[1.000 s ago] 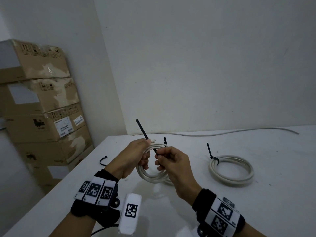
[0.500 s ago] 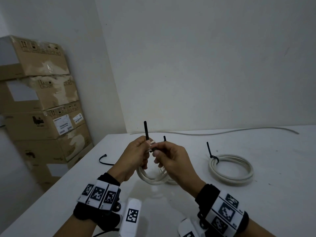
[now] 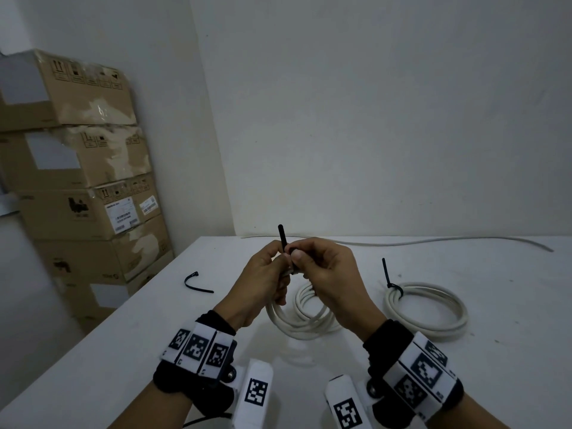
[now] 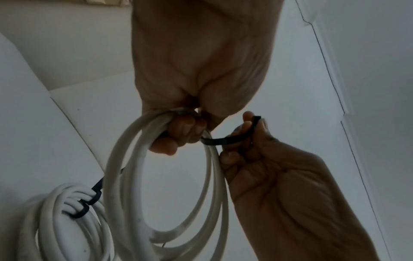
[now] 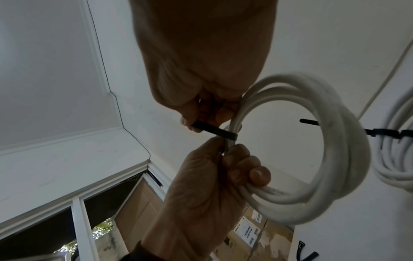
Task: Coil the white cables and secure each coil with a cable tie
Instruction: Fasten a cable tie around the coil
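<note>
My left hand (image 3: 280, 269) grips the top of a white cable coil (image 3: 301, 314), fingers curled round its strands (image 4: 176, 136). The coil hangs from that grip, its lower part at the white table (image 3: 123, 351). A black cable tie (image 3: 281, 238) is wrapped round the strands and its tail points straight up between my hands. My right hand (image 3: 298, 258) pinches the tie (image 5: 212, 131) right beside the coil (image 5: 335, 141). The tie's head is hidden by my fingers. A second white coil (image 3: 428, 309), bound with a black tie (image 3: 390, 278), lies flat to the right.
A spare black cable tie (image 3: 198, 283) lies on the table to the left. A loose white cable (image 3: 433, 241) runs along the back edge by the wall. Stacked cardboard boxes (image 3: 77, 187) stand left of the table.
My hands have drawn together at the top of the coil. The tie's tail has swung from leaning left to standing upright.
</note>
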### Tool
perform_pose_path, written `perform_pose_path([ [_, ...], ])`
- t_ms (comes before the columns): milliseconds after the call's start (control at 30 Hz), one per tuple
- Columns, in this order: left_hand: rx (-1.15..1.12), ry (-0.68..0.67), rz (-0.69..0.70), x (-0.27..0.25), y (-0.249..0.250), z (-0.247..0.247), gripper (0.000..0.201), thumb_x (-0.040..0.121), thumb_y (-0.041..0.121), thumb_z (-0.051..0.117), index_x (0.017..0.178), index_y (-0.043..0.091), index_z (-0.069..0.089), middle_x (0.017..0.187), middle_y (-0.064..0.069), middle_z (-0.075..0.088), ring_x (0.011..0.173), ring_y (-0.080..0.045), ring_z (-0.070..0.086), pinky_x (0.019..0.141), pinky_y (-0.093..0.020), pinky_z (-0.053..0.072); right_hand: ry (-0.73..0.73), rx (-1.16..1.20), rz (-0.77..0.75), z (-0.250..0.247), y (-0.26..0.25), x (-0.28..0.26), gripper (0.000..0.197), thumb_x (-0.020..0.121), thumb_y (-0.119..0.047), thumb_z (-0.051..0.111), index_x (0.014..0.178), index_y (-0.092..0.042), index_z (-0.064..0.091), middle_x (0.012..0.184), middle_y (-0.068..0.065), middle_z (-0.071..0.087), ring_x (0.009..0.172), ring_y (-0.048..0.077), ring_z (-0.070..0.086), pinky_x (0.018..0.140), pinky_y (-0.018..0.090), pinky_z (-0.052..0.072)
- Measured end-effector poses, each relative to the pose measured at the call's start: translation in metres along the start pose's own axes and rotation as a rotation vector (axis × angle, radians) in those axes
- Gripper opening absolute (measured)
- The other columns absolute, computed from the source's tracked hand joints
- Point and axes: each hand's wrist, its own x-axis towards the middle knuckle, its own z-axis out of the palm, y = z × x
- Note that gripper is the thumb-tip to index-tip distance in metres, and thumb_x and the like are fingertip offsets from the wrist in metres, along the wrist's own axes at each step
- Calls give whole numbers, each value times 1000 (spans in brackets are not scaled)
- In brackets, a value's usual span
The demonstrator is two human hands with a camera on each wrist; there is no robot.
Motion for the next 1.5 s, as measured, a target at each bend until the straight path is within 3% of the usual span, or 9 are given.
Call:
perform_pose_path([
  [167, 26, 28, 64, -3, -6, 3, 21, 101, 21, 43, 107, 10, 60, 49, 8, 38, 46, -11, 34, 49, -29, 35, 100, 115, 14, -1, 7, 2, 24, 87, 2, 62, 94, -21, 65, 80, 12, 69, 81, 28, 69, 77, 41, 58],
  [233, 110, 43, 122, -5, -9, 6, 21, 102, 23, 42, 105, 16, 62, 49, 12, 41, 47, -9, 34, 47, -27, 34, 173, 106, 1, 1, 11, 3, 22, 86, 2, 64, 86, -20, 62, 77, 7, 68, 77, 28, 68, 73, 47, 58],
  [400, 264, 95, 211, -6, -15, 8, 25, 103, 26, 39, 108, 24, 64, 61, 14, 59, 50, -9, 41, 51, -29, 40, 162, 56, -60, 5, 11, -3, 24, 85, 4, 64, 79, -19, 64, 74, -4, 67, 72, 17, 65, 68, 36, 58],
  [700, 322, 137, 252, -11, -20, 12, 25, 102, 20, 38, 108, 27, 61, 56, 20, 57, 53, -16, 40, 54, -32, 40, 171, 197, -5, 6, 12, -3, 21, 86, 8, 61, 81, -12, 65, 68, -6, 67, 68, 15, 65, 63, 36, 60],
  [867, 367, 150, 277, -11, -24, 12, 22, 102, 17, 40, 99, 22, 61, 62, 23, 59, 52, -12, 41, 52, -32, 40, 179, 252, 16, 2, 17, -2, 17, 86, 10, 60, 82, -6, 64, 65, -7, 68, 65, 8, 65, 57, 20, 53],
  [1033, 400, 169, 285, -9, -29, 11, 22, 101, 14, 41, 97, 19, 62, 63, 19, 62, 46, -6, 39, 49, -18, 35, 176, 233, 34, 1, 20, -1, 20, 84, 11, 61, 79, -8, 65, 66, -4, 67, 64, 10, 64, 57, 18, 51],
  [1300, 439, 182, 300, -7, -30, 10, 25, 100, 8, 42, 92, 26, 59, 57, 21, 58, 43, -4, 43, 47, -9, 31, 122, 32, 82, -4, 26, 6, 19, 86, 1, 63, 79, -16, 67, 73, 7, 70, 67, 16, 67, 64, 26, 55],
  [1400, 464, 167, 315, -6, -30, 9, 27, 99, 9, 43, 89, 29, 58, 63, 11, 60, 46, -5, 44, 49, -11, 33, 66, -100, 102, -7, 28, 7, 20, 89, -6, 62, 76, -21, 64, 67, 5, 68, 60, 10, 65, 60, 22, 51],
  [1500, 455, 150, 288, -3, -28, 9, 24, 100, 13, 43, 88, 22, 62, 68, 3, 62, 56, -10, 50, 54, -19, 40, 5, -233, 17, -9, 30, 5, 14, 90, -7, 60, 82, -18, 61, 63, 0, 66, 59, 8, 63, 60, 20, 52],
])
